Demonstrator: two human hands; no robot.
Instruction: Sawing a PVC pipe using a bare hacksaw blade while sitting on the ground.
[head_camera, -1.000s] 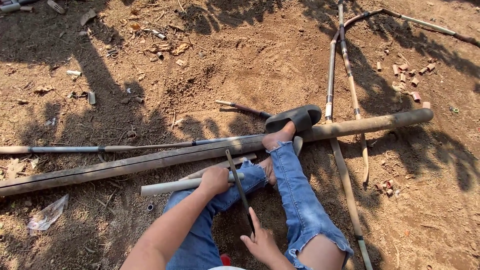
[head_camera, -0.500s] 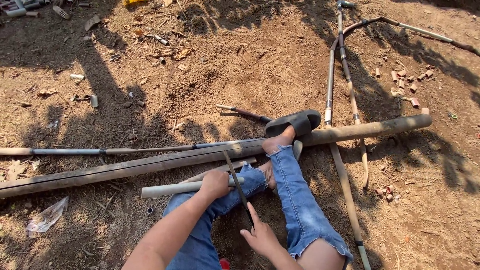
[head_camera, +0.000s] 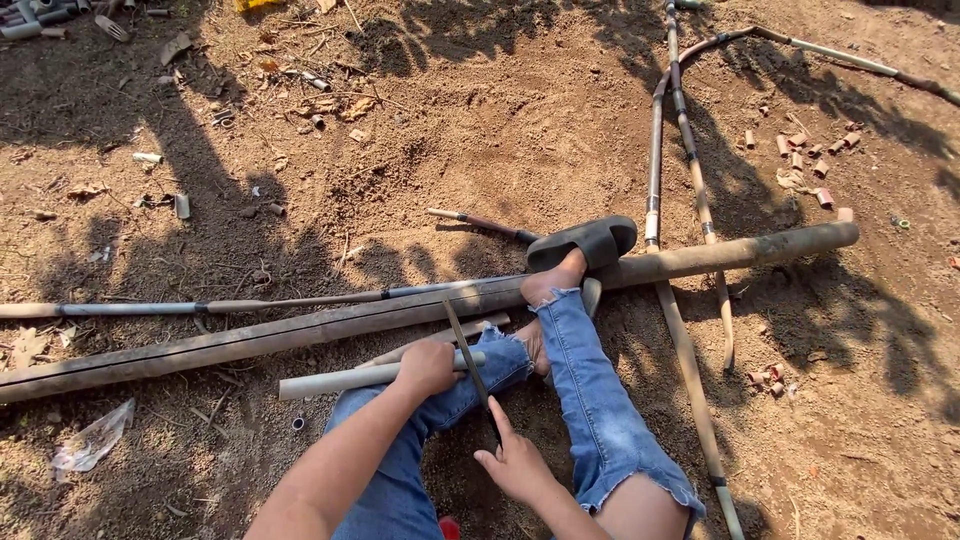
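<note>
Under the left hand (head_camera: 427, 366) clenched around it, pale pipe (head_camera: 335, 380); saw blade (head_camera: 468, 362) pinched by right hand (head_camera: 515, 462).

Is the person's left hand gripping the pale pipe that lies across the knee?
Yes, the left hand is closed around the pale pipe, while the right hand works the saw blade across it.

1. Pale pipe (head_camera: 345, 379) gripped by left hand (head_camera: 428, 367): smooth matt plastic look.
2. Saw blade (head_camera: 470, 365) touched by right hand (head_camera: 518, 464): thin dark metal, dull.
3. Long pole (head_camera: 300, 333): rough, dusty, wood- or bamboo-like, matt.
4. Jeans (head_camera: 590, 400): blue denim cloth, frayed hems.
5. Sandal (head_camera: 585, 243): black, matt, rubbery.
6. Ground (head_camera: 450, 130): dry, rough, crumbly soil.
</note>
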